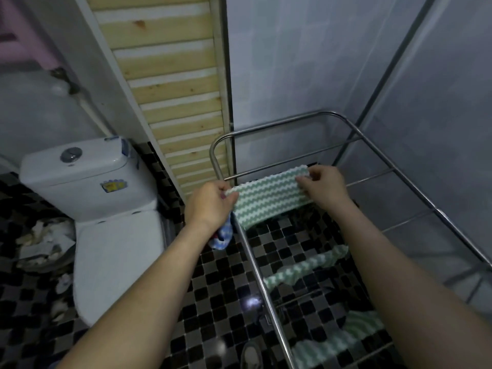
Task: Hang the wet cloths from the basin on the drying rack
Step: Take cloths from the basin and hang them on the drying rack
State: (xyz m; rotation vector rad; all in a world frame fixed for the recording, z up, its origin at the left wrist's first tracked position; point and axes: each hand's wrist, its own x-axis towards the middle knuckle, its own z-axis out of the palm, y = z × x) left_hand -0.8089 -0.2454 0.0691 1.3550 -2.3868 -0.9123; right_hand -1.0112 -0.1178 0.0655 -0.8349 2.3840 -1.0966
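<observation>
A green-and-white zigzag cloth (269, 197) is stretched flat between my two hands above the rungs of the metal drying rack (399, 177). My left hand (210, 203) pinches its left corner and also holds a bunched blue-and-white cloth (222, 237) hanging below the wrist. My right hand (323, 186) pinches the cloth's right top corner. Two more green zigzag cloths hang on nearer rungs, one at mid rack (306, 267) and one close to me (338, 339). No basin is in view.
A white toilet (106, 209) stands at left, with a bin of crumpled paper (44, 243) beside it. A slatted wooden panel (181, 102) leans against the wall behind the rack. The floor is black-and-grey mosaic tile. A shoe tip (251, 355) shows at the bottom.
</observation>
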